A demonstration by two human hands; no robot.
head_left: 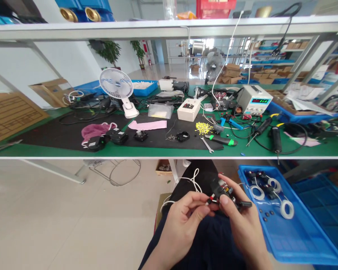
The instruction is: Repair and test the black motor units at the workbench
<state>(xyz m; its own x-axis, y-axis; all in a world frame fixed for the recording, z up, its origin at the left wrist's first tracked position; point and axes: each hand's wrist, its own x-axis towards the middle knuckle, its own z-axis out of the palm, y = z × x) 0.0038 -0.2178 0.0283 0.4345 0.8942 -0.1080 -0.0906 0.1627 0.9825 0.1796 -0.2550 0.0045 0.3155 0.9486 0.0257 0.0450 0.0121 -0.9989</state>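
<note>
Above my lap, my right hand is closed around a small black electronic device with its inner parts exposed. My left hand pinches a thin white cable by a black and red section close to the device. The two hands nearly meet, and the fingers cover part of the device and the cable. A white cable loop runs over my leg beyond the left hand. At the device's right side a black cylindrical part sticks out past my right hand.
The bench holds a white fan, a wrench, a green-black utility knife, yellow small parts, black housings and a power supply. At my right, a blue tray contains several coiled cables.
</note>
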